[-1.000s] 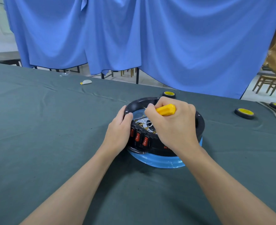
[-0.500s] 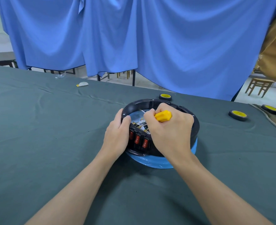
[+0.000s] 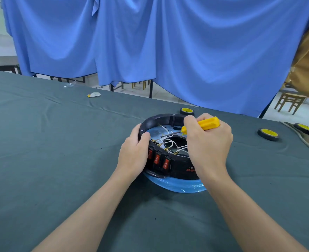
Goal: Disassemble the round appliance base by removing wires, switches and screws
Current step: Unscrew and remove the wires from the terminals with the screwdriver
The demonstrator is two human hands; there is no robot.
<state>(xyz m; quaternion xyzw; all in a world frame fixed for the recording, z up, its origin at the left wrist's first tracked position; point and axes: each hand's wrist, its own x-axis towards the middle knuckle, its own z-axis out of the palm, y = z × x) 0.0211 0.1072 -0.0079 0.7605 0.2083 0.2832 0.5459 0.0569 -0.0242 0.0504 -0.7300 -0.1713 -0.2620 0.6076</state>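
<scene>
- I'm watching the left hand (image 3: pixel 133 157) gripping the left rim of the round black plastic appliance base (image 3: pixel 159 118), sitting dead ahead.
- The right hand (image 3: pixel 209 144) is clutching the yellow-handled screwdriver (image 3: pixel 205 124), shaft pointing leftward from the grip towards the white wires (image 3: pixel 164 130).

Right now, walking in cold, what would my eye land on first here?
Probably the round black appliance base in the middle of the green table, with three red switches on its near side and white wires inside. The right hand grips a yellow screwdriver pointed into it; the left hand holds its left rim. A bright blue curtain hangs behind.
</scene>
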